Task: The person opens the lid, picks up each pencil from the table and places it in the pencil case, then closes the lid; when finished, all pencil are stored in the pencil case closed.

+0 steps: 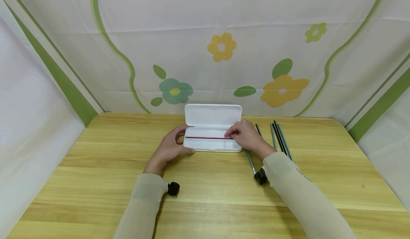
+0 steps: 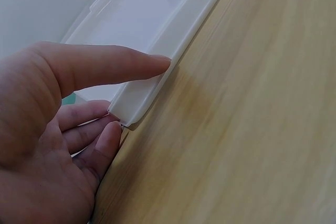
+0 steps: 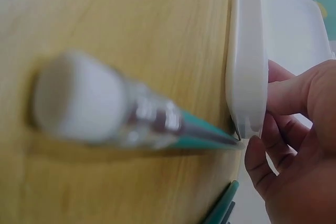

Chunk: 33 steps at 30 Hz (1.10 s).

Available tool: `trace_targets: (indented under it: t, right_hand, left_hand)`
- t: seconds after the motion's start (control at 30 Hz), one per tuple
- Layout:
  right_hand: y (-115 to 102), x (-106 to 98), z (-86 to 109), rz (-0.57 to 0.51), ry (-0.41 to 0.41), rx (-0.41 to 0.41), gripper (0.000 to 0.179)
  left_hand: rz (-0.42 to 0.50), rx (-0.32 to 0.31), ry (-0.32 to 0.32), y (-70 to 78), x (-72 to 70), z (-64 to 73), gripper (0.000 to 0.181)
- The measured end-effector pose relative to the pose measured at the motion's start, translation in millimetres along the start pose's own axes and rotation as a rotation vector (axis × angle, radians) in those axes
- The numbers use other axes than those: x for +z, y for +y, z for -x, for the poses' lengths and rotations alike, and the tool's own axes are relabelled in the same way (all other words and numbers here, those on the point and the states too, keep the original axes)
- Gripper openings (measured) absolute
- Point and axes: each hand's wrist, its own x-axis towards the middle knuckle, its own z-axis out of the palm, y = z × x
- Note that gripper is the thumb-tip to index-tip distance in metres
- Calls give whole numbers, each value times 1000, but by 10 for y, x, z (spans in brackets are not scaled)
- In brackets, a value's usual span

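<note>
Red pencil (image 1: pixel 205 138) | pinched by right hand (image 1: pixel 246 135) | white box (image 1: pixel 209 145) gripped by left hand (image 1: pixel 169 147), presumably for steadiness

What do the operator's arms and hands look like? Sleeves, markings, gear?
Light beige long sleeves on both arms: left sleeve, right sleeve. The right one carries a small dark marking, too small to read. A compact black device sits at each wrist: left device, right device. Left hand and right hand are ungloved. No cables visible.
</note>
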Motion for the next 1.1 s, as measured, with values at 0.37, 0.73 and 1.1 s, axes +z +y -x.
trace_targets:
  t: [0.37,0.73,1.1]
  right_hand:
    - [-1,-53,87,-175,20,109,15]
    - [-93,-254,243,-321,69,211,30]
    - [-27,-388,416,-333,94,232,34]
  left_hand:
    - [-10,-7,6,-13,6,-7,90]
    - [-9,-13,3,4,0,4,91]
    - [-11,-11,3,-2,1,1,90]
